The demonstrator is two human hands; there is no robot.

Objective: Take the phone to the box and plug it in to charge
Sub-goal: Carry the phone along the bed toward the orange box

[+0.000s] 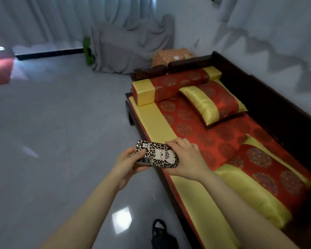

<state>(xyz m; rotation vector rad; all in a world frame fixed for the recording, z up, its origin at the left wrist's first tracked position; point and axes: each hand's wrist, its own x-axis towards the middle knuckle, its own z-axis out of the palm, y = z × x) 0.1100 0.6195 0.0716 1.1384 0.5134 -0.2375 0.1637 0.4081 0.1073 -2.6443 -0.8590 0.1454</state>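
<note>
A phone (157, 155) in a leopard-print case with a white cat figure lies flat, back side up, between both my hands above the front edge of a wooden sofa. My left hand (128, 163) grips its left end, thumb on the case near the camera lenses. My right hand (185, 159) clasps its right end, fingers curled over the far edge. An orange box-like thing (171, 57) shows behind the sofa's far armrest, blurred. No charging cable is in sight.
The dark wooden sofa (258, 97) carries a red-and-yellow seat cushion (156, 123), a bolster (171, 86) and pillows (214, 103). Grey tiled floor (52, 132) spreads to the left. A grey draped object (129, 49) stands by the curtains. A black bag (162, 234) sits below my arms.
</note>
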